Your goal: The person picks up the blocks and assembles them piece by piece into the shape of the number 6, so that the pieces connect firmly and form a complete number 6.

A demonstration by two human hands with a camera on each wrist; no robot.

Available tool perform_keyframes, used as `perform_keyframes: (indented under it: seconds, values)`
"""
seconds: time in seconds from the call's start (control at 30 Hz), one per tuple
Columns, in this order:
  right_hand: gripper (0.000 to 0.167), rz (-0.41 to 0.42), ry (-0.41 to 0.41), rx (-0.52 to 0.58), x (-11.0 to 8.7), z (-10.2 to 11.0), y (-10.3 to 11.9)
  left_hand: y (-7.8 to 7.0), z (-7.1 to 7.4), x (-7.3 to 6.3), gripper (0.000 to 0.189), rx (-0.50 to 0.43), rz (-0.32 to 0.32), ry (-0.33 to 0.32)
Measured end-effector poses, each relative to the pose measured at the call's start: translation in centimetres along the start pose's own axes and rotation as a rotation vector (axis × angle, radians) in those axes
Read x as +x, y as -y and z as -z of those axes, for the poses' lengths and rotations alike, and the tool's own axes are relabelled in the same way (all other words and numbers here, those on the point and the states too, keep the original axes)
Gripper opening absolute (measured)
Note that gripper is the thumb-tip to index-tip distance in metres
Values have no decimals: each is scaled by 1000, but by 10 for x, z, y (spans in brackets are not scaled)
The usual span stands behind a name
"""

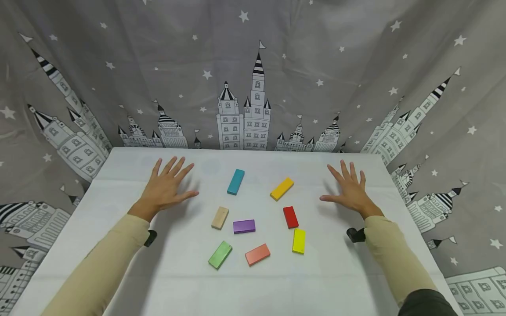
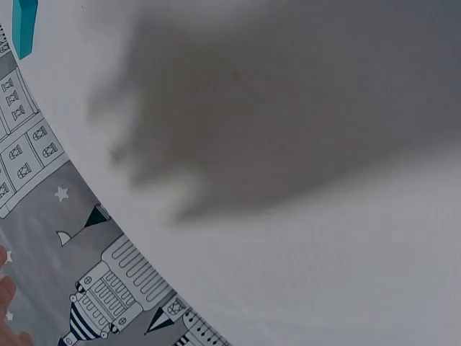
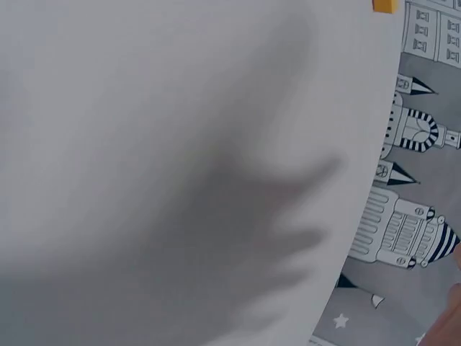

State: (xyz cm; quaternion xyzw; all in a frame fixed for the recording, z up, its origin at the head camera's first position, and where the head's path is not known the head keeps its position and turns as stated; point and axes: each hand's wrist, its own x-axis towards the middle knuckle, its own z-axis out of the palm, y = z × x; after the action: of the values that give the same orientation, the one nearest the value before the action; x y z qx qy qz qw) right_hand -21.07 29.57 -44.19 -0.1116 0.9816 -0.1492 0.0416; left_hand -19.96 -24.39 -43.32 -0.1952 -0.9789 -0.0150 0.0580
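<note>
My left hand (image 1: 164, 188) hovers over the left part of the white table, fingers spread and straight, holding nothing. Opposite it, my right hand (image 1: 349, 191) is likewise spread above the table's right part. Between them lie several flat coloured blocks: a teal block (image 1: 236, 181), an orange-yellow block (image 1: 282, 189), a natural wood block (image 1: 219, 218), a purple block (image 1: 244, 226), a red block (image 1: 290, 217), a bright yellow block (image 1: 298, 241), a green block (image 1: 220, 255) and a salmon block (image 1: 258, 254). The red and bright yellow blocks lie almost end to end. In the left wrist view, the teal block (image 2: 24, 27) shows at the corner.
A white cloth covers the table (image 1: 178, 289). Behind it and along both sides hangs a grey curtain (image 1: 300, 26) printed with castles and stars. Dark wrist devices sit under the left cuff (image 1: 150, 238) and the right cuff (image 1: 356, 235). Both hands cast shadows on the cloth.
</note>
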Motion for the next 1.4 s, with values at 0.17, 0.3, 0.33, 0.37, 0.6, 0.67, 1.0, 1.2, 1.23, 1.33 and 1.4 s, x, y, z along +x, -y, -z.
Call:
perform_keyframes:
  seconds: [0.17,0.3,0.33,0.37,0.6,0.67,1.0,1.2,1.23,1.33,1.4]
  values:
    - [107,10,19,-9,14,2,12,-3,-8,10,85,-17,-25,25]
    - [108,37,22,-14,26,2,22,-8,-14,18,85,-64,-26,37]
    - [108,45,24,-11,29,1,24,-10,-15,20,86,-76,-21,41]
    - [107,54,24,-8,32,1,25,-11,-17,23,86,-85,-14,41]
    - [104,70,64,13,48,-3,34,-27,-24,40,86,-140,8,53]
    - [103,78,72,28,52,-5,37,-31,-27,44,85,-148,-2,76]
    - [94,193,109,134,66,-24,57,-54,-35,60,85,-265,-40,118]
    - [84,225,125,210,70,-36,68,-68,-39,71,81,-332,-74,133]
    - [83,230,133,218,71,-39,70,-70,-39,72,80,-337,-79,135]
    - [79,245,148,229,76,-46,76,-74,-40,76,77,-342,-92,144]
    - [77,253,156,227,79,-50,79,-76,-40,78,74,-349,-110,142]
